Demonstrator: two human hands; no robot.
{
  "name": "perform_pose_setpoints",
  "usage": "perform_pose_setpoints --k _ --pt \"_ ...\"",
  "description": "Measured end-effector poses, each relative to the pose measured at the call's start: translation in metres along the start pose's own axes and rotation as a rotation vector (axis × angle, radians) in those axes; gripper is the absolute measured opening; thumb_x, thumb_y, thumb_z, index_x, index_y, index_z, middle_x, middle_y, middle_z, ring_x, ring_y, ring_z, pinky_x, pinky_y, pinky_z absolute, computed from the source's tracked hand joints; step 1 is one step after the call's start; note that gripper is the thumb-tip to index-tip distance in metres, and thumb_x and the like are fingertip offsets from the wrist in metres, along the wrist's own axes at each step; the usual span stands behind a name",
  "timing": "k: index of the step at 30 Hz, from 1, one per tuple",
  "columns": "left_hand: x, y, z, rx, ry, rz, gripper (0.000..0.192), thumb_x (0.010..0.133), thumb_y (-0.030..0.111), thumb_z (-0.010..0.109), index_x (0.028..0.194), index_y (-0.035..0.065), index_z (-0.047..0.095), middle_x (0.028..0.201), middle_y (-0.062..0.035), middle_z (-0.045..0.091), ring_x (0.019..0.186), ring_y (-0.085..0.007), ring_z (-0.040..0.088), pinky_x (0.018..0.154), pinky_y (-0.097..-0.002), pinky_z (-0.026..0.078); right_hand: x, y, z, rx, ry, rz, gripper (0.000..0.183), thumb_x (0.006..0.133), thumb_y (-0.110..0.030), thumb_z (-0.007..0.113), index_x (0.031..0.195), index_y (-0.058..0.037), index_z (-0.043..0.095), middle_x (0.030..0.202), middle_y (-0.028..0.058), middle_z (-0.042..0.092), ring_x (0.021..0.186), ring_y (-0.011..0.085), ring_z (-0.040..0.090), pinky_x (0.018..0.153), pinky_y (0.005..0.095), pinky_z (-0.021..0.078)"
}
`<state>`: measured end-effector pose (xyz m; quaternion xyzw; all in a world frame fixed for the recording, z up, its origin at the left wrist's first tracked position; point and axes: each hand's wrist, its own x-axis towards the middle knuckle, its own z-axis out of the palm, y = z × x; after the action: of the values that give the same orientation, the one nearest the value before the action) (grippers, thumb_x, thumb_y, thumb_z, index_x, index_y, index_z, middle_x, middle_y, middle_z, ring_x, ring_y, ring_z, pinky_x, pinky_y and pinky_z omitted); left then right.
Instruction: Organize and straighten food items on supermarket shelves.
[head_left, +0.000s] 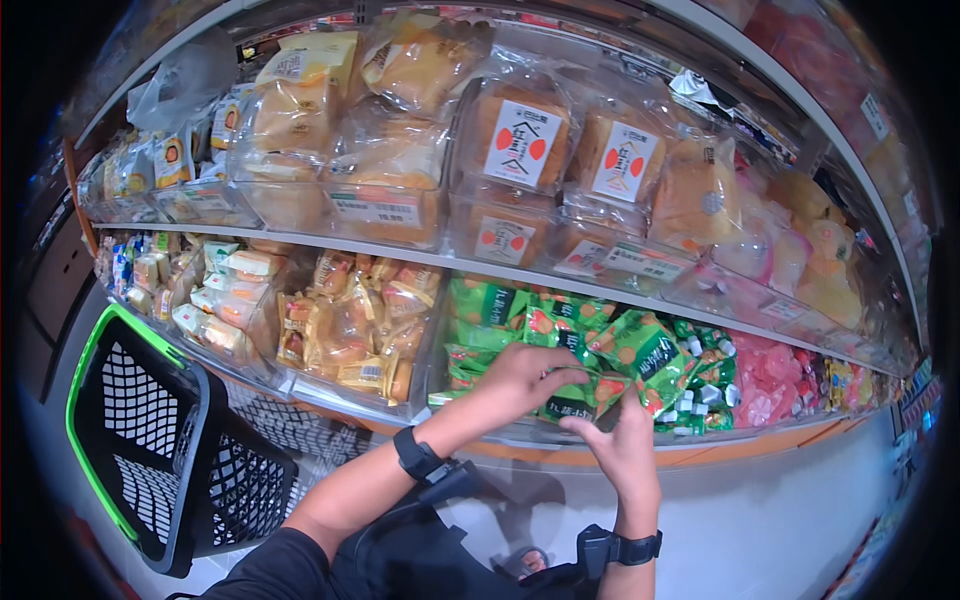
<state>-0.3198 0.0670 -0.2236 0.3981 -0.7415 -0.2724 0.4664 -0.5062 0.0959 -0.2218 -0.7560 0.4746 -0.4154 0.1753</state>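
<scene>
Both of my hands hold one green snack packet by its upper edge, over the front of a bin of green packets. My left hand grips the upper left part with thumb and fingers. At the right corner, my right hand pinches the packet; its thumb is spread below. More green packets lie heaped behind and to the left. A larger green packet leans just beyond my right hand. Each wrist wears a black strap with a small device.
A black mesh basket with a green rim stands at the left. Above the bin runs a shelf edge bearing packaged bread. Beside the green packets are yellow-wrapped cakes and pink-wrapped sweets.
</scene>
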Motion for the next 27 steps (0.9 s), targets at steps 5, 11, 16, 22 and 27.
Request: perform_pose_setpoints --k 5,11,16,22,27 --pt "0.009 0.011 0.001 -0.113 0.030 -0.026 0.013 0.086 0.015 0.066 0.091 0.0037 0.071 0.080 -0.0114 0.069 0.066 -0.0256 0.064 0.062 -0.0312 0.049 -0.017 0.033 -0.001 -0.133 -0.036 0.125 0.039 0.071 -0.015 0.076 0.101 0.0043 0.060 0.075 0.0183 0.066 0.069 0.0362 0.064 0.063 0.0391 0.0499" --pt "0.014 -0.001 0.004 -0.034 0.172 -0.050 0.016 0.086 0.017 0.066 0.092 0.0028 0.070 0.082 -0.0141 0.069 0.068 -0.0210 0.065 0.064 -0.0317 0.049 -0.011 0.030 0.003 0.148 -0.066 0.254 0.025 0.073 -0.010 0.076 0.091 0.0048 0.066 0.081 0.0102 0.071 0.067 0.0168 0.065 0.062 0.0293 0.0511" --pt "0.018 -0.005 -0.003 -0.067 0.179 -0.042 0.021 0.088 0.020 0.067 0.091 -0.0008 0.069 0.076 -0.0106 0.068 0.070 -0.0117 0.062 0.065 -0.0284 0.048 -0.008 0.025 -0.003 0.560 -0.164 0.531 0.019 0.082 -0.009 0.071 0.093 0.0064 0.066 0.075 0.0059 0.067 0.054 0.0090 0.060 0.048 0.0203 0.0471" --pt "0.026 -0.023 -0.011 -0.100 0.242 -0.093 0.025 0.087 0.023 0.067 0.092 -0.0016 0.068 0.083 -0.0162 0.069 0.076 -0.0232 0.066 0.070 -0.0325 0.048 -0.008 0.020 0.010 0.754 -0.103 0.554 0.024 0.085 -0.007 0.067 0.104 0.0070 0.063 0.086 0.0099 0.067 0.062 0.0120 0.064 0.053 0.0221 0.0531" --pt "0.030 -0.017 0.002 -0.057 0.310 -0.139 0.026 0.088 0.022 0.067 0.091 -0.0033 0.068 0.081 -0.0172 0.068 0.075 -0.0225 0.065 0.069 -0.0330 0.048 -0.005 0.016 0.009 0.877 0.043 0.614 0.028 0.086 -0.008 0.066 0.108 0.0081 0.059 0.090 0.0127 0.067 0.064 0.0149 0.065 0.053 0.0249 0.0556"
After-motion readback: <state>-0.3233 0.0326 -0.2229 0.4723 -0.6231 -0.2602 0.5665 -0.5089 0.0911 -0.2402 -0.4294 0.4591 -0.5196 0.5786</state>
